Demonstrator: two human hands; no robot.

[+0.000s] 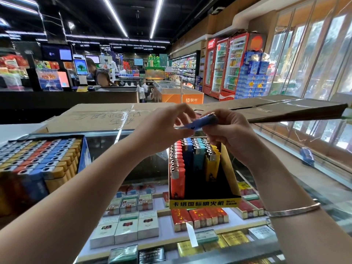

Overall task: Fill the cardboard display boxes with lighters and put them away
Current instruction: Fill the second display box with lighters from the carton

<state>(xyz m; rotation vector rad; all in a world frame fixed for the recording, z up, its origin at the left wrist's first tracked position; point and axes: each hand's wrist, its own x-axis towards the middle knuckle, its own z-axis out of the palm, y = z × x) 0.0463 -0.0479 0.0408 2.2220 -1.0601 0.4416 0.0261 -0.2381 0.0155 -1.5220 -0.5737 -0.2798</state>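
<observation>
Hands (192,126) hide seemingly blue lighter (202,121)

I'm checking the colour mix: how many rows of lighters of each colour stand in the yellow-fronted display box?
Red row: 1
Dark blue row: 1
Light blue row: 1
Yellow row: 1
Total: 4 rows in the display box

At frame centre, both hands hold a blue plastic lighter (200,121) above a yellow-fronted cardboard display box (204,203) standing on the glass counter (133,168). A full blue-sided tray of lighters (40,155) sits lower left. Large flattened brown cartons (106,116) lie behind both.
</observation>
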